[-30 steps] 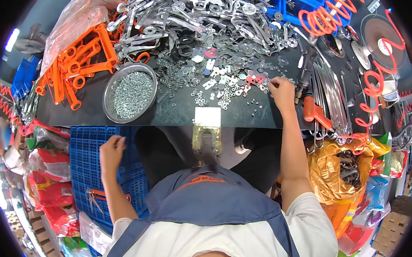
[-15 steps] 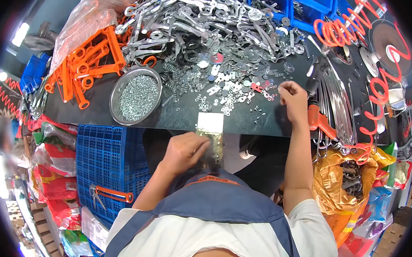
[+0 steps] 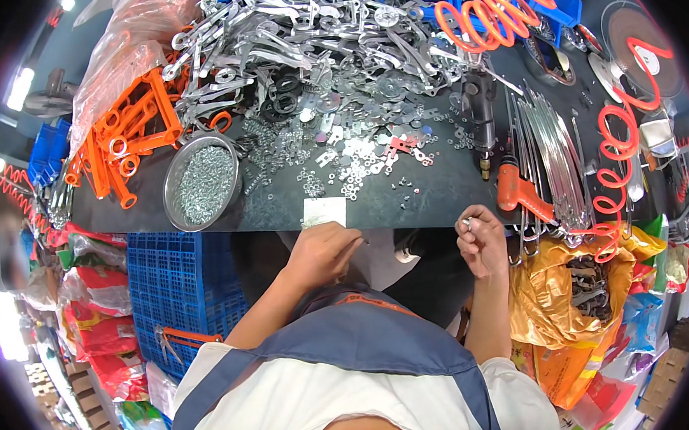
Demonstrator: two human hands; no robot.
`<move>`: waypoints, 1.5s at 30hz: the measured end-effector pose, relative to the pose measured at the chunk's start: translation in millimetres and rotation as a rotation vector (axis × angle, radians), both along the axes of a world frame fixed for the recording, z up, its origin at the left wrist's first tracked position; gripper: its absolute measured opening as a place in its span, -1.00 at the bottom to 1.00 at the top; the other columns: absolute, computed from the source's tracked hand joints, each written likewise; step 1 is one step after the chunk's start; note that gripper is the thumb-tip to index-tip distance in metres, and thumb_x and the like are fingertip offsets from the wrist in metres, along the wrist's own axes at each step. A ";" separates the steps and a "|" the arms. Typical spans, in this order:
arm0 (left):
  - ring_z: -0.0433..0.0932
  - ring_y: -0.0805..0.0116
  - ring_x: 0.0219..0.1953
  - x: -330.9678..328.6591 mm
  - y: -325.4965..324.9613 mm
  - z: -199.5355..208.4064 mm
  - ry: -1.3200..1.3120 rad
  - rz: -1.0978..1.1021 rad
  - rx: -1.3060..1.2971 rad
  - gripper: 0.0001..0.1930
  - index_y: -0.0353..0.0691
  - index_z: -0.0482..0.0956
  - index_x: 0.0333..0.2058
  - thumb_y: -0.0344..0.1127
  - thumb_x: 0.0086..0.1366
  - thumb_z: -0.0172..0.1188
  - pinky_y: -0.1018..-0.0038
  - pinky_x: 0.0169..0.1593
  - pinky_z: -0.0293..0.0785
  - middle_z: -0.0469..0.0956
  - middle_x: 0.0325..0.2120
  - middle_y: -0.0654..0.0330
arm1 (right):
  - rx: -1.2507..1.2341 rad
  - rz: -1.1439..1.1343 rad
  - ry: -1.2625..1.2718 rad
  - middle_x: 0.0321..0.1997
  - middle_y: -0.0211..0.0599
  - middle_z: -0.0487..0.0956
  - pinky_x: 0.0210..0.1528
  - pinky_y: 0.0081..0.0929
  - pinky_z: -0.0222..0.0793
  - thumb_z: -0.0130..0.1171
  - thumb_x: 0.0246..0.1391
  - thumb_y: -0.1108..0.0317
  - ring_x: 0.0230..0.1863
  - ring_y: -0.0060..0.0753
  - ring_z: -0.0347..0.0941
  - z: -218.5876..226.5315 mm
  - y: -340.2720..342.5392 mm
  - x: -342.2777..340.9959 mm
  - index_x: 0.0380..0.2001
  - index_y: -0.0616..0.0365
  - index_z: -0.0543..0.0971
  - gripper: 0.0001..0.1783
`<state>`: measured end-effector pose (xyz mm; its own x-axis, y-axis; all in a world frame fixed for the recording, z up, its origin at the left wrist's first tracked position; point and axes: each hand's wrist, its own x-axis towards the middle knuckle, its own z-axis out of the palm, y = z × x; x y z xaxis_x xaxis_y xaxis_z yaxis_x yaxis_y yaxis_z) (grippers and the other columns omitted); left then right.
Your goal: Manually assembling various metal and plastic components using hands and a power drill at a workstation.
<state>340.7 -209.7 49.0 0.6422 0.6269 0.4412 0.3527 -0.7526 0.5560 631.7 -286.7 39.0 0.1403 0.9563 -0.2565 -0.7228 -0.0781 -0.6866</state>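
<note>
My left hand (image 3: 322, 255) is closed just in front of the white block (image 3: 325, 211) at the table's near edge. A small dark tip shows beside its fingertips; what the fingers hold is mostly hidden. My right hand (image 3: 483, 243) is turned palm up by the table edge, its fingers curled in a pinch on a small shiny metal piece (image 3: 466, 223). Beyond the hands lie loose nuts and small plates (image 3: 350, 164), with a red flat part (image 3: 400, 150) among them. The round metal bowl (image 3: 203, 185) of small metal pieces stands left of them.
A heap of metal levers (image 3: 304, 38) covers the back. Orange frames (image 3: 122, 141) lie at left. On the right are a black tool (image 3: 480, 118), an orange-handled tool (image 3: 521, 190), metal rods (image 3: 552, 153) and a red coiled hose (image 3: 617, 146). A blue crate (image 3: 169, 279) stands below left.
My right hand has drawn back from the small parts to the table edge and turned palm up; a metal piece now shows in its fingers. The view has shifted, and my left hand stays closed.
</note>
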 end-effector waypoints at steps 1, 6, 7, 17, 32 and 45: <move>0.50 0.21 -0.57 -0.6 -0.6 -0.7 -0.030 0.016 -0.028 -0.89 -0.27 0.54 -0.42 -0.51 0.03 0.27 0.40 -0.49 0.40 0.50 -0.62 0.16 | -0.027 0.071 -0.018 -0.51 -0.26 0.45 -0.69 -0.79 0.10 0.02 0.03 0.57 -0.62 -0.68 0.23 -0.4 -4.3 -2.0 -0.31 0.37 0.48 -0.87; 0.49 0.20 -0.57 1.5 -1.4 -0.4 -0.053 0.037 -0.041 -0.90 -0.25 0.54 -0.42 -0.48 0.05 0.26 0.37 -0.48 0.40 0.48 -0.63 0.16 | -0.345 0.724 -0.372 -0.47 -0.32 0.54 -0.48 -0.68 0.39 0.17 0.00 0.47 -0.51 -0.58 0.45 -3.5 -29.9 -51.1 -0.31 0.30 0.57 -0.83; 0.48 0.18 -0.57 2.2 -1.2 0.3 -0.049 0.046 -0.055 -0.91 -0.23 0.54 -0.41 -0.45 0.07 0.25 0.34 -0.48 0.39 0.47 -0.63 0.16 | -0.367 0.851 -0.247 -0.41 -0.32 0.56 -0.35 -0.67 0.39 0.16 0.03 0.42 -0.40 -0.59 0.47 -6.6 -39.2 -66.0 -0.30 0.28 0.58 -0.82; 0.51 0.23 -0.56 -2.4 -0.4 -4.2 -0.036 0.070 -0.091 -0.90 -0.28 0.58 -0.37 -0.47 0.09 0.24 0.43 -0.49 0.39 0.52 -0.59 0.13 | 0.057 1.111 -1.073 -0.34 0.04 0.60 -0.21 -0.30 0.42 0.14 -0.01 0.21 -0.22 0.06 0.53 -75.9 -43.9 -137.1 -0.31 0.25 0.59 -0.68; 0.51 0.11 -0.50 -3.6 -2.7 -8.0 -0.039 0.056 -0.021 -0.91 -0.23 0.55 -0.40 -0.39 0.10 0.25 0.33 -0.41 0.41 0.51 -0.57 0.11 | 0.058 1.447 -1.206 -0.30 0.10 0.57 -0.18 -0.13 0.44 -0.14 0.16 0.04 -0.19 0.09 0.52 -58.3 -72.0 -94.4 -0.18 0.18 0.54 -0.55; 0.53 0.17 -0.42 -4.4 -8.5 -11.8 -0.056 0.030 0.140 -0.92 -0.18 0.50 -0.40 -0.37 0.11 0.20 0.30 -0.36 0.43 0.51 -0.56 0.22 | 0.375 0.994 -1.677 -0.44 -0.11 0.59 -0.38 -0.36 0.42 0.10 0.05 0.24 -0.40 -0.16 0.56 -11.6 -45.9 -91.3 -0.31 0.19 0.59 -0.75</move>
<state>336.3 -218.2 37.2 0.5961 0.5753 0.5601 0.3480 -0.8138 0.4655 540.5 -332.7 27.5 -0.5373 0.8018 -0.2616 0.7481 0.3100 -0.5867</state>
